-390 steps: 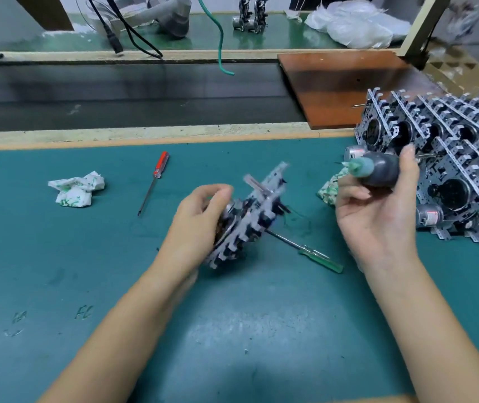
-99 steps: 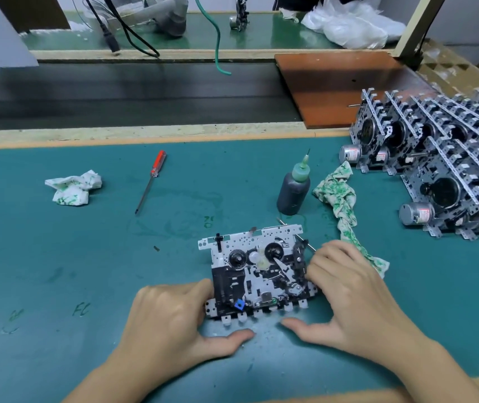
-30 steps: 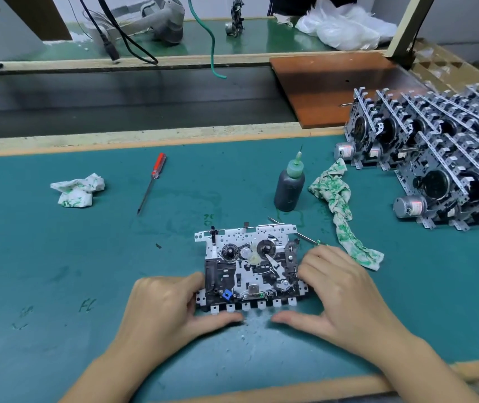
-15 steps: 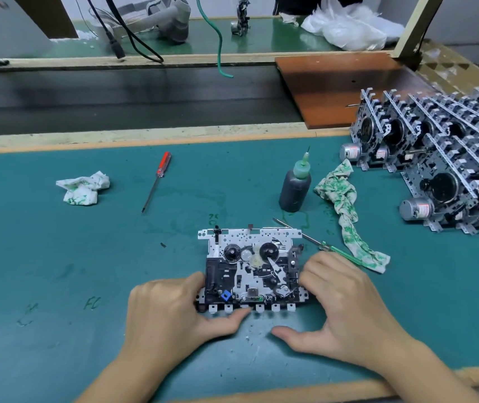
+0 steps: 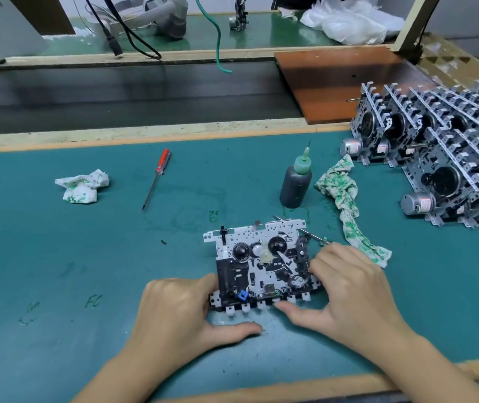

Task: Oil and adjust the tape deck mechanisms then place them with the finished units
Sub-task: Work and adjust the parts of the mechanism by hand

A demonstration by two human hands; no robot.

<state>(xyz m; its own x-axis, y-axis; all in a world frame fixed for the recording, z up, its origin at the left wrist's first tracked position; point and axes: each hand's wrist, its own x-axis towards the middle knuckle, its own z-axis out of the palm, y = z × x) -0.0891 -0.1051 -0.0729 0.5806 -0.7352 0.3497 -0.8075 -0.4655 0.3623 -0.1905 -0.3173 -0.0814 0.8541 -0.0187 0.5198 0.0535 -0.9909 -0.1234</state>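
Observation:
A tape deck mechanism (image 5: 261,263) lies flat on the green mat (image 5: 58,257) with its reels and gears facing up. My left hand (image 5: 186,312) grips its left front corner, thumb stretched along the mat below the key tabs. My right hand (image 5: 351,289) curls over its right edge, thumb pressing at the front tabs. A dark oil bottle (image 5: 296,183) with a green nozzle stands upright just behind the mechanism. Rows of finished mechanisms (image 5: 441,158) stand on edge at the right.
A red-handled screwdriver (image 5: 157,177) lies left of the bottle. A green-handled screwdriver (image 5: 314,236) pokes out behind my right hand. A stained rag (image 5: 346,205) lies right of the bottle, a crumpled tissue (image 5: 82,186) at far left. A brown board (image 5: 343,82) and a dark conveyor (image 5: 116,94) lie behind.
Thirteen seconds ago I held the mechanism up in my left hand and the oil bottle in my right. Now the bottle stands on the mat and both hands hold the flat mechanism.

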